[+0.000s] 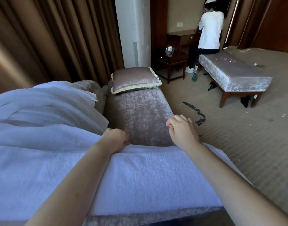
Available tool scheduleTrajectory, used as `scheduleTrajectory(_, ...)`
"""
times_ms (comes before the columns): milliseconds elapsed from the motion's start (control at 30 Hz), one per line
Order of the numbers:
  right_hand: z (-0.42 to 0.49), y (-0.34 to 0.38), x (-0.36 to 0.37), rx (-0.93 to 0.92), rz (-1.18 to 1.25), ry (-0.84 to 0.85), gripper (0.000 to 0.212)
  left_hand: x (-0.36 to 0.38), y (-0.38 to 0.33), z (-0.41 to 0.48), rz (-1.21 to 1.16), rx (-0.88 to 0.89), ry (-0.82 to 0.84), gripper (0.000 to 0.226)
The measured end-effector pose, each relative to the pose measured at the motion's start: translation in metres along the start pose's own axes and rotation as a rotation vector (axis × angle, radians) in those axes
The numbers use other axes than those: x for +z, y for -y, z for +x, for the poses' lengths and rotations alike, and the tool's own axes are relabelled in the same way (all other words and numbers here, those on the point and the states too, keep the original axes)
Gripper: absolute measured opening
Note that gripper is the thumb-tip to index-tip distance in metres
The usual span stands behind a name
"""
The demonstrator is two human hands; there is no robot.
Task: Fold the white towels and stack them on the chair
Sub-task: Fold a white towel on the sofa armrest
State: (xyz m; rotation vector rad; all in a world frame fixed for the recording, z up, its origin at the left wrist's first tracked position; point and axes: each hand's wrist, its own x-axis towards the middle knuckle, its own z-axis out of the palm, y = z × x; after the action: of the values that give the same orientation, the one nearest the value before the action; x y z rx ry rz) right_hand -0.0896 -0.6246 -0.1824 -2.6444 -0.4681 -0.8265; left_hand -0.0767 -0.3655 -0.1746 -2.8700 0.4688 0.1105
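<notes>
A white towel (148,173) lies spread flat across the near end of a mauve velvet chaise (138,115). My left hand (114,138) grips the towel's far edge at its left part, fingers curled down over it. My right hand (182,129) hovers just past the far edge on the right side of the seat, fingers loosely curled and holding nothing. A rumpled heap of white towels (42,115) covers the armchair (89,86) to the left.
A fringed velvet cushion (135,79) rests at the chaise's far end. Brown curtains hang behind. On the carpet to the right lie black straps (195,113) and a velvet bench (234,74). A person in white (210,30) stands at a desk far back.
</notes>
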Motion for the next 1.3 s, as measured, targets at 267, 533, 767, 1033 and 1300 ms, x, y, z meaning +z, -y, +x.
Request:
scheduleTrajectory(267, -0.001, -0.001, 0.003, 0.027, -0.002, 0.074, 0.013, -0.002, 0.000, -0.005, 0.055, -0.175, 0.204, 0.029)
scheduleTrajectory(533, 0.001, 0.005, -0.001, 0.036, -0.013, 0.301, 0.055, -0.026, 0.001, -0.027, -0.014, 0.006, -0.706, 0.007)
scheduleTrajectory(767, 0.004, 0.005, -0.011, -0.231, 0.003, 0.334, 0.026, -0.058, 0.005, -0.074, -0.062, 0.060, -0.983, 0.009)
scheduleTrajectory(1033, -0.008, -0.044, -0.085, -0.347, -0.396, 0.260, 0.027, -0.063, 0.017, -0.112, -0.076, 0.082, -0.985, 0.016)
scheduleTrajectory(1300, -0.061, -0.074, -0.146, -0.100, -0.658, 0.226, 0.038, -0.056, 0.013, -0.140, -0.017, 0.140, -0.979, 0.028)
